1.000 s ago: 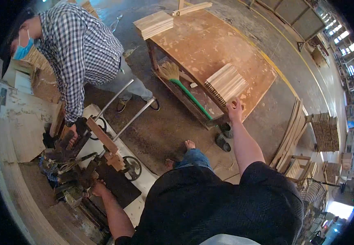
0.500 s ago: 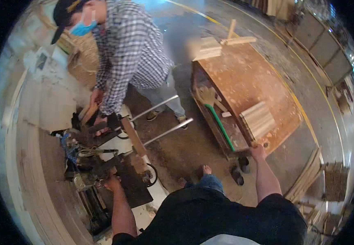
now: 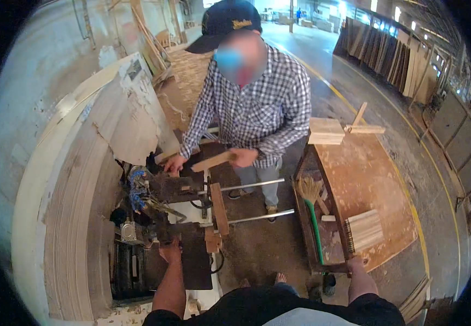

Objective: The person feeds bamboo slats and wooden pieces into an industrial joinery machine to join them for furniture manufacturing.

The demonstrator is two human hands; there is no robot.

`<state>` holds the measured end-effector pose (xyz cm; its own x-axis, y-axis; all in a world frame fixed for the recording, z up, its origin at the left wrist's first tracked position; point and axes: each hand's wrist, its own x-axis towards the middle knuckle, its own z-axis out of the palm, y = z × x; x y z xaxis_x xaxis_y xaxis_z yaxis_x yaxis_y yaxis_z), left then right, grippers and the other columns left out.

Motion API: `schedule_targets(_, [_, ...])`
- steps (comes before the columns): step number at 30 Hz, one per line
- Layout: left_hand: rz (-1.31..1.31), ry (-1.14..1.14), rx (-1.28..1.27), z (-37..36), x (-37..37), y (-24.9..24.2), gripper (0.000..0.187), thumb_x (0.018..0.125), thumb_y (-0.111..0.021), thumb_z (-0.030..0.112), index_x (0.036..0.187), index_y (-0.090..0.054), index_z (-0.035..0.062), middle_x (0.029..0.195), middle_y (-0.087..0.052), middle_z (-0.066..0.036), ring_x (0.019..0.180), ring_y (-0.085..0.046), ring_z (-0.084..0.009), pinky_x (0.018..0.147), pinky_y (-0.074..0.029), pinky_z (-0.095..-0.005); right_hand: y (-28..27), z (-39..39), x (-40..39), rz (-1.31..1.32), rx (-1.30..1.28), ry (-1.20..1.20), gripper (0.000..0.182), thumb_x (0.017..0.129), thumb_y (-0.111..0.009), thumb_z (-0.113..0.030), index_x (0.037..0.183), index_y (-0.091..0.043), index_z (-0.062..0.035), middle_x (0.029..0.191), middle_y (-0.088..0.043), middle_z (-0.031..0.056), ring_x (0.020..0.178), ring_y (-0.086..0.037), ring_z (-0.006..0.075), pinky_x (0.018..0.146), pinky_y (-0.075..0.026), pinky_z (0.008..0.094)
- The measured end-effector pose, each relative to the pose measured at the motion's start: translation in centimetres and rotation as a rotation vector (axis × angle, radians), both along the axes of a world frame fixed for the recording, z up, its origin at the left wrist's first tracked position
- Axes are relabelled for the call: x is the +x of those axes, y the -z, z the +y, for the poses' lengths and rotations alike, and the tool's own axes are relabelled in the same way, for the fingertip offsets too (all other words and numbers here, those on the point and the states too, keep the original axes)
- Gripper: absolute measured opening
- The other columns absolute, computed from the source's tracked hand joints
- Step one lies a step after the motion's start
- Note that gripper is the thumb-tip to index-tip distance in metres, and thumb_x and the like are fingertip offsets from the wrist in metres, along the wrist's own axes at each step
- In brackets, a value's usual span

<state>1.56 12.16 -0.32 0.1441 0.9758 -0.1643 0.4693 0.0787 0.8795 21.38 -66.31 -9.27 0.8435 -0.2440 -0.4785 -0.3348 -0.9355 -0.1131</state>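
Holding a wood strip [image 3: 212,162] up beside the machine [image 3: 157,187], the co-worker [image 3: 279,111] now stands straighter; half a second ago they were bent over it with both hands low. One co-worker's hand [image 3: 174,164] remains at the machine, so that strip at least looks free of it. The wearer's left hand [image 3: 170,250] stays curled against the machine, its grip unclear; the right hand [image 3: 356,264] meets the bench [image 3: 366,174] at its near left corner, its fingers hidden. Notched boards [image 3: 366,231] lie just beyond, along the left edge. Yellow lettering [image 3: 241,24] on the cap [image 3: 222,19] is too blurred to read.
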Motion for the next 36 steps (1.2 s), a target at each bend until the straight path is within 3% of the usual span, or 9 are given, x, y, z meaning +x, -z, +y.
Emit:
schedule_targets(2, [-0.187, 0.068, -0.060, 2.2, -0.6, 4.0, 0.028, 0.077, -0.082, 0.020, 0.082, -0.064, -0.0015, 0.062, -0.064, -0.009, 0.042, -0.058, -0.0169, 0.038, -0.047, -0.0303, -1.1, 1.0, 0.4, 0.050, -0.054, 0.014, 0.037, 0.081, -0.064, -0.025, 0.109, -0.067, -0.0015, 0.109, -0.069, 0.0224, 0.105, -0.067, 0.0345, 0.087, -0.054, 0.0441])
schedule_targets(7, [0.001, 0.082, 0.121, 1.7, -0.3, 3.0, 0.036, 0.078, -0.081, 0.032, 0.086, -0.066, 0.0001, 0.061, -0.064, -0.008, 0.038, -0.056, -0.0190, 0.036, -0.046, -0.0325, -3.8, 2.6, 1.0, 0.156, -0.173, -0.180, 0.044, 0.081, -0.066, -0.028, 0.114, -0.066, 0.0005, 0.110, -0.069, 0.0223, 0.108, -0.066, 0.0305, 0.085, -0.054, 0.0403])
schedule_targets(9, [0.047, 0.087, 0.171, 1.4, -0.6, 2.0, 0.038, 0.078, -0.081, 0.034, 0.087, -0.067, 0.0005, 0.061, -0.064, -0.008, 0.037, -0.055, -0.0196, 0.036, -0.046, -0.0331, -3.2, 2.5, 0.5, 0.077, -0.100, 0.034, 0.047, 0.077, -0.070, -0.028, 0.114, -0.066, 0.0011, 0.109, -0.069, 0.0213, 0.108, -0.066, 0.0314, 0.086, -0.054, 0.0405])
schedule_targets(11, [0.115, 0.097, -0.045, 1.3, -0.4, 0.5, 0.050, 0.078, -0.079, 0.036, 0.102, -0.067, -0.0062, 0.095, -0.069, -0.025, 0.078, -0.070, -0.0317, 0.072, -0.057, -0.0464, -1.6, 1.9, 1.1, 0.136, -0.192, -0.128, 0.046, 0.076, -0.071, -0.027, 0.113, -0.067, 0.0003, 0.109, -0.069, 0.0213, 0.108, -0.066, 0.0321, 0.087, -0.054, 0.0406])
schedule_targets(14, [0.535, 0.115, 0.455, -2.6, 0.0, -3.1, 0.048, 0.085, -0.071, 0.033, 0.110, -0.065, -0.0061, 0.112, -0.065, -0.026, 0.099, -0.066, -0.0348, 0.088, -0.052, -0.0511, -0.6, 1.9, 1.6, 0.157, -0.241, -0.207, 0.045, 0.075, -0.072, -0.026, 0.113, -0.068, -0.0019, 0.110, -0.069, 0.0213, 0.109, -0.066, 0.0325, 0.089, -0.055, 0.0405])
schedule_targets(17, [0.501, 0.368, 0.353, -5.6, 0.7, -6.3, 0.044, 0.091, -0.063, 0.029, 0.121, -0.060, -0.0039, 0.121, -0.060, -0.026, 0.114, -0.058, -0.0365, 0.097, -0.046, -0.0517, -5.4, 4.0, -0.4, 0.115, -0.157, -0.165, 0.040, 0.079, -0.069, -0.028, 0.112, -0.069, -0.0041, 0.114, -0.069, 0.0193, 0.110, -0.066, 0.0318, 0.092, -0.054, 0.0417])
schedule_targets(20, [0.689, 0.369, 0.810, -4.6, 0.7, 2.0, 0.045, 0.095, -0.056, 0.027, 0.130, -0.055, -0.0004, 0.132, -0.053, -0.025, 0.126, -0.046, -0.0428, 0.105, -0.037, -0.0526, -6.0, 4.6, -0.8, 0.104, -0.122, -0.052, 0.037, 0.082, -0.066, -0.029, 0.110, -0.071, -0.0051, 0.117, -0.069, 0.0172, 0.109, -0.066, 0.0314, 0.095, -0.052, 0.0437])
schedule_targets(26, [0.753, 0.344, 0.617, -7.5, 2.1, -1.4, 0.046, 0.093, -0.054, 0.026, 0.133, -0.054, 0.0013, 0.143, -0.042, -0.021, 0.130, -0.038, -0.0446, 0.109, -0.028, -0.0560, -1.1, 2.2, 0.7, 0.088, -0.111, 0.025, 0.041, 0.077, -0.071, -0.024, 0.112, -0.068, -0.0030, 0.108, -0.070, 0.0205, 0.110, -0.066, 0.0321, 0.090, -0.054, 0.0416])
schedule_targets(36, [0.840, 0.423, 0.427, -9.2, 2.5, -5.0, 0.062, 0.092, -0.051, 0.033, 0.146, -0.040, 0.0044, 0.153, -0.031, -0.017, 0.138, -0.029, -0.0421, 0.114, -0.020, -0.0573, -6.2, 4.6, -0.1, 0.100, -0.106, 0.061, 0.043, 0.077, -0.073, -0.022, 0.113, -0.066, -0.0004, 0.115, -0.067, 0.0220, 0.112, -0.065, 0.0349, 0.093, -0.053, 0.0419])
